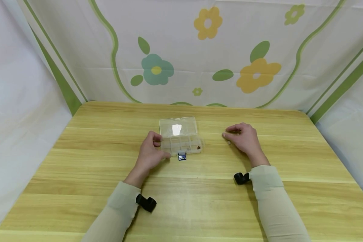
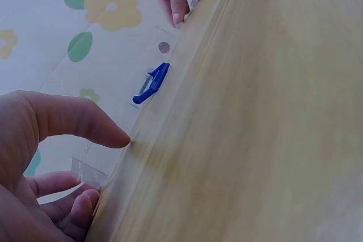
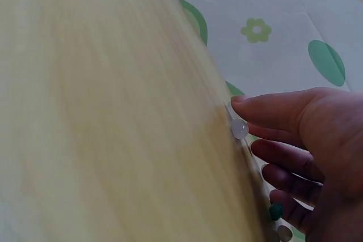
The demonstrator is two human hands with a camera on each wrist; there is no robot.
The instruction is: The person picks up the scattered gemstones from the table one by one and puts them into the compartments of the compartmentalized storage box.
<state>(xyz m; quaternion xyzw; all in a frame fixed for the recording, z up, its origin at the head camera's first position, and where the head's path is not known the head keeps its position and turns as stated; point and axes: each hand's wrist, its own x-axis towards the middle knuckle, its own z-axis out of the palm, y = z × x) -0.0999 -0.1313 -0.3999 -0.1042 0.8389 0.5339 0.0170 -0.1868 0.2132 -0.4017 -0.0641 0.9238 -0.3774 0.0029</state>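
A clear plastic compartment box (image 1: 165, 144) lies on the table with its lid (image 1: 186, 126) raised at the back. A blue clasp (image 2: 152, 83) shows at its front, and a dark reddish-brown bead (image 1: 198, 148) sits in its right end. My left hand (image 1: 150, 153) grips the box's left end, thumb at the front, fingers at the side. To the right of the box, my right hand (image 1: 243, 138) hovers low with thumb and index finger apart. Near its fingers are a whitish round bead (image 3: 239, 128), a green bead (image 3: 276, 212) and a beige bead (image 3: 285, 233).
The wooden table (image 1: 196, 201) reaches back to a white cloth (image 1: 181, 50) printed with flowers. White fabric also hangs at both sides. A black wrist camera (image 1: 146, 202) sits on the left sleeve, and another wrist camera (image 1: 241, 178) on the right.
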